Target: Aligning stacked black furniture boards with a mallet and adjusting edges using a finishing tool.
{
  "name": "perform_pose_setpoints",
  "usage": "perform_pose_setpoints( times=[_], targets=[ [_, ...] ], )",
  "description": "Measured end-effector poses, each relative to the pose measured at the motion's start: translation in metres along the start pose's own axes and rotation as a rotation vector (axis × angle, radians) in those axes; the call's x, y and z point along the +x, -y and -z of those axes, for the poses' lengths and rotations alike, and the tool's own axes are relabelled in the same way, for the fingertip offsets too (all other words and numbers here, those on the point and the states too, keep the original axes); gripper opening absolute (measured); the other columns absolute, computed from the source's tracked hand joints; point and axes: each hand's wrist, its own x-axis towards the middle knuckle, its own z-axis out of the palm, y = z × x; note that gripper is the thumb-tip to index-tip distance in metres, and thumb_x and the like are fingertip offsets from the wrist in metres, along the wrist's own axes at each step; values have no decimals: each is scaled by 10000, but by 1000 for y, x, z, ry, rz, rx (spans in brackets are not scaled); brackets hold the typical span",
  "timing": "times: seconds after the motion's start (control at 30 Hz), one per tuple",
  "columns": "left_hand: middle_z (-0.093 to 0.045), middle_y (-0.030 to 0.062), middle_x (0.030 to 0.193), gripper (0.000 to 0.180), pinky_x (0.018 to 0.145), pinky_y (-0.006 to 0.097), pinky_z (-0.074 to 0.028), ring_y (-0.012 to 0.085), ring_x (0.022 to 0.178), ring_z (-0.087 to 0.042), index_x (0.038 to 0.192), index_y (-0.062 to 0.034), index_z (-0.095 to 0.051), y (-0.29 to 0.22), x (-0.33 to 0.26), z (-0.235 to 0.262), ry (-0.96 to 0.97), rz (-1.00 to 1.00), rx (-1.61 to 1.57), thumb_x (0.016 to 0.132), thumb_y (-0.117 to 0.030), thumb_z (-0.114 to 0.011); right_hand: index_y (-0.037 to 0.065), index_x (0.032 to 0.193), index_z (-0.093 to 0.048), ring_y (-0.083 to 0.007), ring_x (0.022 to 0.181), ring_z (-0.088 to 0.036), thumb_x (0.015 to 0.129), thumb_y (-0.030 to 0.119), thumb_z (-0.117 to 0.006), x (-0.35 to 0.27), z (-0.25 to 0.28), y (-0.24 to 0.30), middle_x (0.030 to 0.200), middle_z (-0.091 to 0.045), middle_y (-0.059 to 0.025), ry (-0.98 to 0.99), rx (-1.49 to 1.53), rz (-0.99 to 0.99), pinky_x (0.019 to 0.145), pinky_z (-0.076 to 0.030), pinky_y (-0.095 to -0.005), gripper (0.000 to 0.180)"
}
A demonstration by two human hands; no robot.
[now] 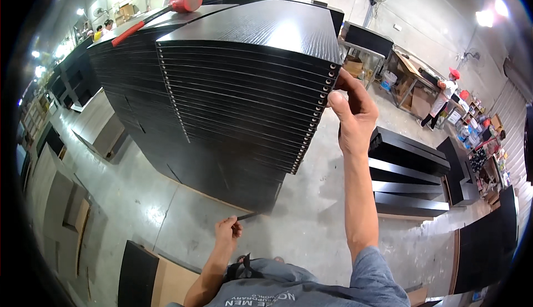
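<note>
A tall stack of black panels [239, 90] stands before me, with rows of small round holes along the visible panel ends. My right hand [355, 110] is closed at the stack's upper right edge, its thumb by the holes and its other fingers curled round the side. Whether a small piece lies between those fingers is hidden. Lower down, my left hand [227, 232] is closed on a thin dark stick-like tool [247, 216], which points toward the foot of the stack. A red-headed mallet [185, 2] with a red grip lies on top at the left.
More black boards [408, 190] are piled on the floor at the right. A black board [137, 273] lies close by at lower left, and grey panels [61, 212] stand at far left. Beyond a workbench [413, 65], a person in a red cap [444, 96] stands at the back right.
</note>
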Motion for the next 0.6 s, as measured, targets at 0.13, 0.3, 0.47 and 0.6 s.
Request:
perform_pose_setpoints(
  times=[0.13,0.3,0.47,0.6],
  targets=[
    [-602,123,643,226,450,322,-440,204,473,-530,771,-19,-582,0,3,1,-28,28,59,957,-146,-584,38,1270,-647,-117,974,-581,728,241,-867,10,-15,21,1142,-599,-54,-30,-171,83,679,-483,-220,619],
    [-622,115,638,201,432,288,-446,187,477,-563,750,-3,-626,-3,-3,-9,-14,44,-8,922,-107,-627,119,1207,-711,-110,921,-598,775,262,-845,29,-14,26,1140,-577,-48,30,-327,140,671,-498,-219,474],
    [-626,111,649,187,435,290,-448,184,483,-563,764,-5,-628,-4,-5,-10,-2,54,-35,918,-110,-630,78,1165,-736,-96,862,-597,848,272,-790,28,-13,31,1106,-573,-47,14,-220,138,662,-522,-199,376],
    [-599,113,627,215,426,320,-428,206,473,-542,750,-22,-591,-22,-12,-24,-15,59,-29,934,-130,-620,54,1158,-736,-73,813,-560,882,297,-756,30,-11,23,1086,-573,-45,41,-209,169,622,-466,-193,369]
  ],
)
